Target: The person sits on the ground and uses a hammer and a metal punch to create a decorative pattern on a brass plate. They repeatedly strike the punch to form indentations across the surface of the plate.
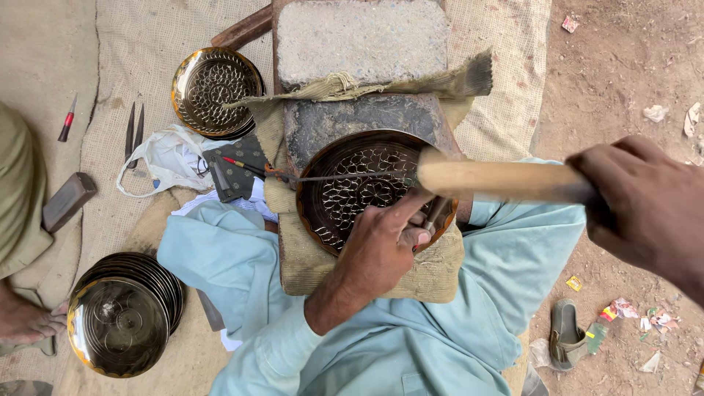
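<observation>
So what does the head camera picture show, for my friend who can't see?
A left hand holds a thin metal tool on a patterned brass plate, while the right hand lifts a wooden mallet.

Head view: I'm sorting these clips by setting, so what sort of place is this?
Probably an open-air metal engraving spot on the ground. The left hand holds a tool on a patterned brass plate, the right hand a wooden mallet. A stack of plates sits on burlap matting beside bare dirt.
</observation>
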